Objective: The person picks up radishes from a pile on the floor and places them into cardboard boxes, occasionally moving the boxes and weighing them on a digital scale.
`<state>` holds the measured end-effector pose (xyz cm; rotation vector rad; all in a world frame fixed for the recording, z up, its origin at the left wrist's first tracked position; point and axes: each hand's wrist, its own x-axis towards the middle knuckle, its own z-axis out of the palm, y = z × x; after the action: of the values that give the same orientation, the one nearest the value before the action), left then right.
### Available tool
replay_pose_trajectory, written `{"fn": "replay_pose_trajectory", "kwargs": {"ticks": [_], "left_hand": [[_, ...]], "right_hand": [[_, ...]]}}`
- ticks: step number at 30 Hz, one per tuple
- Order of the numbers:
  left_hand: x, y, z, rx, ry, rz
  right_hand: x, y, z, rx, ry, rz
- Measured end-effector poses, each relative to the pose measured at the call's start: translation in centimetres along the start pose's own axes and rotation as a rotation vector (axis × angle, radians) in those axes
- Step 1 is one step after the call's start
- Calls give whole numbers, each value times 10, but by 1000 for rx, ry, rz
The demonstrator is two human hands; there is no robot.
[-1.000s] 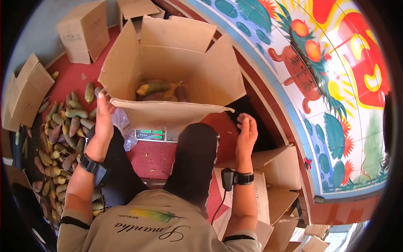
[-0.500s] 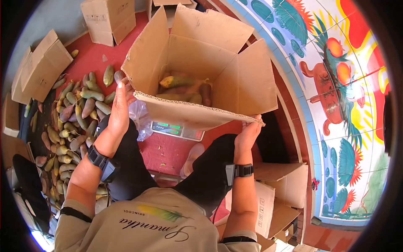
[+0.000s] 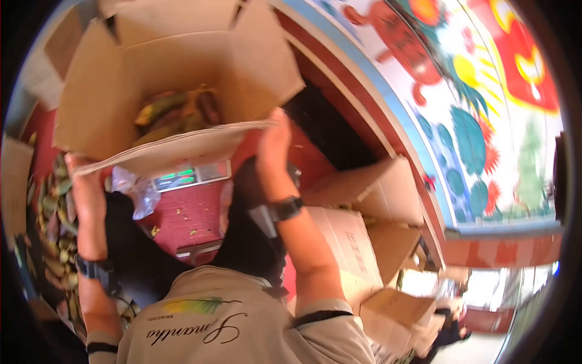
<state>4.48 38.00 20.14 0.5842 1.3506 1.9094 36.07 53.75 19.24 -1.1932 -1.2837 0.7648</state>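
An open cardboard box (image 3: 173, 51) stands in front of me with its flaps spread. Inside it lie several long green, yellow and brown vegetables (image 3: 163, 112), like ripe cucumbers, smeared by motion. My left hand (image 3: 89, 191) is closed on the left end of the near flap. At that flap's right end, my right hand (image 3: 276, 141) grips the corner, its fingertips partly hidden and blurred. Below the near flap shows a digital scale (image 3: 193, 176) with green lit digits. A crumpled clear plastic bag (image 3: 134, 193) lies beside the scale, near my left knee.
A heap of similar vegetables (image 3: 57, 224) covers the floor at left. More cardboard boxes (image 3: 339, 239) stand close on my right, with another box (image 3: 17, 182) at the left edge. A painted tile wall (image 3: 473, 151) runs along the right. A person (image 3: 448, 330) appears far off, lower right.
The view has turned right, so the box appears farther left. My left hand has shifted from the box's left corner area to the near flap's left end. My right hand stays at the right corner.
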Motion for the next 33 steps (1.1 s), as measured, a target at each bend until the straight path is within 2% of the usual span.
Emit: {"fn": "replay_pose_trajectory", "kwargs": {"ticks": [3,4,5,11,13,14,15,16,17,18,19,20,21,22,23,27,29,31,32,33], "left_hand": [[3,0,0,-82,43,31],[6,2,-2,-78,-35,38],[3,2,2,-40,47,22],[7,-2,-2,17,45,54],[9,-1,-4,25,64,-13],[1,2,8,55,87,42],[4,-6,-1,85,13,77],[10,-12,-11,46,31,-12],[-2,-2,12,120,49,95],[-5,3,19,53,75,49],[-5,-3,14,88,48,47],[-6,0,22,-8,31,41],[-4,-6,13,69,11,58],[-4,-8,17,35,21,122],[-5,-9,10,106,-19,61],[-2,-20,23,85,129,175],[0,-27,3,103,-68,227],[-11,-14,26,85,-82,368],[-11,-7,27,82,-163,385],[-6,-16,19,234,10,383]], "right_hand": [[-3,-6,1,42,2,51],[-5,-9,1,57,4,67],[-5,-10,2,76,2,82],[-5,-6,7,95,10,101],[-5,-3,4,33,8,42],[-3,-3,4,-31,15,-15],[-4,-9,0,-94,-8,16],[-5,-13,-2,-98,-9,-5],[-6,-10,0,-82,25,-37],[-3,1,0,-26,-12,-45],[-2,1,-2,-6,-47,17],[-1,4,-3,61,-62,58],[-1,6,-3,119,-75,103],[-3,1,-4,145,-101,127],[-3,-4,-6,164,-114,149],[-4,-13,-3,190,-122,123],[-4,-17,-1,217,-75,118],[-3,-15,-5,228,-133,107],[-2,-11,-5,245,-136,143],[0,-8,-5,262,-139,180]]}}
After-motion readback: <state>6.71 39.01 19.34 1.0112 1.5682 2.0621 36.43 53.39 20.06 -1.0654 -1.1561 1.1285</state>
